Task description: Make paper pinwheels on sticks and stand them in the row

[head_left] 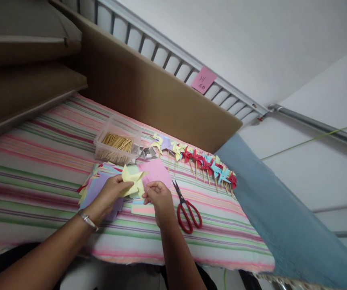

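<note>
A pale yellow paper pinwheel [134,180], its blades partly folded in, is pinched by my left hand [115,189] at its left side. Closed fingers of my right hand [158,196] meet the pinwheel's right edge; the exact fingertip contact is partly hidden. Under and behind it lie pink paper squares [158,172]. Lilac sheets [100,189] top a stack of coloured paper beneath my left wrist, and pastel sheets [143,208] lie below the pinwheel. Just right of my right hand rest red-handled scissors [187,207], blades pointing away from me.
A clear plastic box [100,151] holds many thin wooden sticks [117,143]. Beside it are small metallic pieces [147,153]. A row of finished pinwheels on sticks [196,157] runs along the cardboard panel [161,96]. Striped cloth [55,161] covers the surface; stacked cardboard [25,88] stands at left.
</note>
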A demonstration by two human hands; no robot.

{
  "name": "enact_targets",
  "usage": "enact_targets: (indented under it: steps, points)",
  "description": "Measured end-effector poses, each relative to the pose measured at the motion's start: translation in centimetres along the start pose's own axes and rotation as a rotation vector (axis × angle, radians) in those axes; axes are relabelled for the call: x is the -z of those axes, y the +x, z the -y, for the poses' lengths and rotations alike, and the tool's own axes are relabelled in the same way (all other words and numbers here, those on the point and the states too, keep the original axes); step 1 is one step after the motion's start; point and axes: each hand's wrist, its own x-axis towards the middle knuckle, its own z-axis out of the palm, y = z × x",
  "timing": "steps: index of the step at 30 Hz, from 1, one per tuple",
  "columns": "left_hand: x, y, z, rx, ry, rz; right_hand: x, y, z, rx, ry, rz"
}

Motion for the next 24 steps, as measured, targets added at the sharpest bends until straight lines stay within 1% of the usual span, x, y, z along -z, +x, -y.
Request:
enact_targets:
  steps: [2,4,6,10,12,18,24]
  points:
    - [-0.3,-0.3,0.2,-0.007,0.005,-0.007,-0.8,0.0,0.4,0.01,0.001,0.006]
    - [-0.7,-0.6,0.4,-0.017,0.001,-0.007,-1.5,0.1,0.4,0.042,-0.059,-0.002]
    - [-0.9,-0.7,0.6,-0.016,-0.016,-0.01,-2.0,0.2,0.1,0.122,-0.196,-0.021]
    - [-1.2,-0.8,1.0,0.006,-0.049,-0.014,-2.3,0.5,-0.5,0.339,-0.515,-0.057]
    - [-1.2,-0.9,1.1,0.018,-0.057,-0.003,-2.3,0.6,-0.4,0.399,-0.612,-0.065]
    - [-1.3,-1.4,0.9,0.075,-0.151,0.049,-2.8,0.5,0.3,0.498,-0.767,-0.069]
    - [-1.0,-1.1,0.6,0.11,-0.243,0.052,-3.5,0.9,0.5,0.531,-1.015,-0.03]
